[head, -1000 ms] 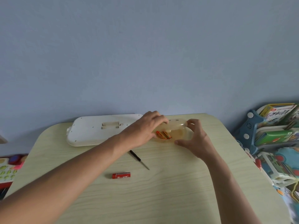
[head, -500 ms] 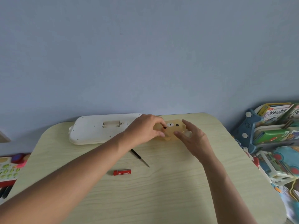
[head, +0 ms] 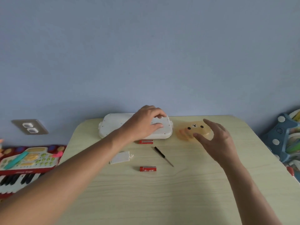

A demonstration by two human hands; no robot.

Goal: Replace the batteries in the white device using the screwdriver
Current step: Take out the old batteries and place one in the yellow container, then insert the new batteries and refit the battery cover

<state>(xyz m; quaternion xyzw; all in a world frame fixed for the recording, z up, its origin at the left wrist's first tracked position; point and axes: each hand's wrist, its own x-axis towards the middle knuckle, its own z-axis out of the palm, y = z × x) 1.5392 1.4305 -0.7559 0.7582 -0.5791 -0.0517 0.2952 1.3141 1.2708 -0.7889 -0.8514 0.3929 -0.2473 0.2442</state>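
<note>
Pale wood-grain desk (head: 162, 200) fills the lower half of the head view, its far edge against a blue wall (head: 146, 54); the near half lies bare. White device (head: 113, 125) sits at the far edge, left of centre, underside up. Left hand (head: 144, 125) rests on its right part, fingers curled over the far rim and thumb on the near side, gripping it. Right hand (head: 215, 140) hovers just beside a translucent tan bear-face container (head: 194, 129) near the far right corner, fingers spread and relaxed, holding nothing.

One red battery (head: 146, 141) lies against the device's near edge, a second red battery (head: 148, 169) further toward the middle. Between them the black-handled screwdriver (head: 163, 155) lies diagonally, tip toward the near right. White battery cover (head: 120, 157) lies left of it, partly behind the left forearm.

Off the left edge stand a toy keyboard (head: 24, 168) and a wall socket (head: 30, 126); off the right edge, a blue toy rack (head: 282, 135).
</note>
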